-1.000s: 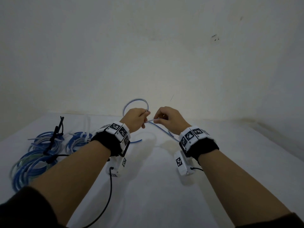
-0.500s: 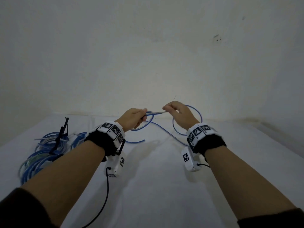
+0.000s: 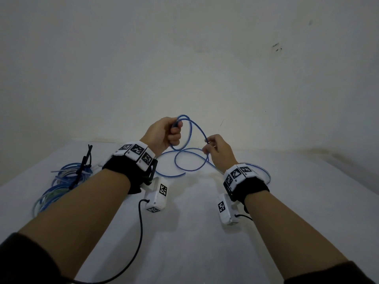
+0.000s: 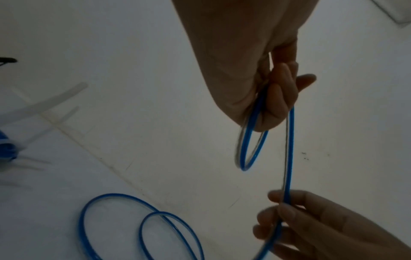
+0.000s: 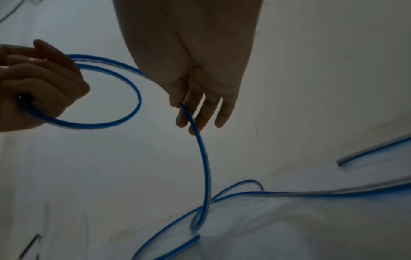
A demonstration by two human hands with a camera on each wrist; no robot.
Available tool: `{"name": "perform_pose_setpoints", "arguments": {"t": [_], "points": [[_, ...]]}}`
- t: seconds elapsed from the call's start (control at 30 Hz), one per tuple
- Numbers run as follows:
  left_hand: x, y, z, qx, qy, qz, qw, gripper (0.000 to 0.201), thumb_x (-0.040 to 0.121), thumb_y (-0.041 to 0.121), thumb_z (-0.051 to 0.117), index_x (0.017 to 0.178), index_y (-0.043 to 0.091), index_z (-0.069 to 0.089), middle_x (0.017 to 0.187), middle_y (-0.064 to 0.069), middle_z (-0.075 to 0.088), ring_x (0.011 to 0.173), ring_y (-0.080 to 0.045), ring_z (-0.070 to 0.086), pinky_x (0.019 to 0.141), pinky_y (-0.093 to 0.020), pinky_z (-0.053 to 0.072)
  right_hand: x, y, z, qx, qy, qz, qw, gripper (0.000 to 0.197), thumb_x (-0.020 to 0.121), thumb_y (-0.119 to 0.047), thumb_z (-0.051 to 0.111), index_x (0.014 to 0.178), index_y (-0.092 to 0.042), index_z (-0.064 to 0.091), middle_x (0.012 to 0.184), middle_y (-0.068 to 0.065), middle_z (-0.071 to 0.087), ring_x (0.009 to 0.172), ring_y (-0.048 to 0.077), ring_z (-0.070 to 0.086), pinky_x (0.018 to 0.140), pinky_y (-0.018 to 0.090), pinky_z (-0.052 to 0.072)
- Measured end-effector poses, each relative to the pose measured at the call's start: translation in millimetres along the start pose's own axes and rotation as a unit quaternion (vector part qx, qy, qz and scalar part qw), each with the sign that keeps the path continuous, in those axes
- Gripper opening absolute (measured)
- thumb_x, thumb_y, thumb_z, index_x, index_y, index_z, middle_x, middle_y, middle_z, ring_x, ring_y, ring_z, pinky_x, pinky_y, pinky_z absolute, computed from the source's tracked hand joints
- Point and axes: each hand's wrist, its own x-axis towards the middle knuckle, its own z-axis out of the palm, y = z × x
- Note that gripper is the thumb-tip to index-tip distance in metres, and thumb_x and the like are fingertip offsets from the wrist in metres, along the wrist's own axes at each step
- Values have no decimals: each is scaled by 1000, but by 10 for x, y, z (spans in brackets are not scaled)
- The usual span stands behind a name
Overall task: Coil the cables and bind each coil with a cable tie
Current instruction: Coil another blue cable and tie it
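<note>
A thin blue cable [image 3: 197, 128] runs between my two raised hands above the white table [image 3: 194, 232]. My left hand [image 3: 168, 132] grips a small loop of the blue cable [image 4: 251, 140] in its curled fingers. My right hand [image 3: 213, 148] pinches the same cable [image 5: 200, 149] a short way along, lower and to the right. From there the cable drops to the table in loose loops [image 3: 190, 162] and trails off behind my right wrist. Clear cable ties [image 4: 44, 105] lie on the table to the left.
A pile of coiled blue cables [image 3: 61, 181] lies at the table's left side with a black tie [image 3: 84, 165] standing up from it. A pale wall [image 3: 184, 58] rises behind the table. Black wrist-camera leads [image 3: 139, 232] hang under both forearms.
My left hand has risen and turned, with a loop gathered in it. The right hand has slid further along the cable, down and to the right; more cable has lifted off the table.
</note>
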Motion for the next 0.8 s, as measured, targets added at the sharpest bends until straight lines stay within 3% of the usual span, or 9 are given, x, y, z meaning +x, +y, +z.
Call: {"name": "perform_pose_setpoints", "arguments": {"t": [0.07,0.2,0.33,0.5,0.6,0.7,0.8], "points": [[-12,-5,-46,-6,8,13,1000,32,100,19,28,74,14,46,49,9,38,38,-4,30,44,-17,25,-8,22,-30,-7,14,8,1000,12,92,-3,46,101,-10,49,88,13,63,81,25,59,76,30,46],[-16,-25,-85,-28,36,50,998,33,103,26,28,77,16,46,50,11,40,39,-3,32,43,-14,28,-9,93,-28,-41,-12,16,999,11,91,-1,49,98,-10,51,92,8,59,84,24,57,80,32,48],[3,26,-128,-34,95,96,990,36,102,33,32,73,17,46,47,12,33,38,-3,26,43,-15,24,-48,231,-45,-91,-30,58,994,9,92,-5,52,100,-8,54,103,11,62,89,22,57,80,29,45],[25,12,-167,-10,148,119,982,40,100,40,35,68,17,44,43,12,28,37,-5,22,44,-18,20,-62,316,-106,-122,-7,87,989,12,94,-5,46,102,-6,56,107,15,62,95,30,58,84,38,47],[42,10,-207,-56,145,106,982,44,100,42,33,66,16,45,42,10,26,35,-5,22,43,-18,20,-46,315,-159,-97,36,117,988,18,98,-13,43,106,-1,55,96,14,62,85,25,57,75,31,44],[68,10,-240,-127,112,93,981,38,101,28,30,71,14,48,44,10,34,35,-4,28,41,-16,24,-52,336,-210,-38,62,142,987,12,98,-8,40,100,-6,51,88,10,57,69,22,59,62,27,48],[86,-2,-252,-115,129,120,978,34,102,22,30,76,15,49,48,10,39,39,-4,31,44,-16,28,-74,399,-252,-33,71,147,986,15,95,-1,43,105,-3,54,94,11,57,73,24,58,58,21,43]]}}
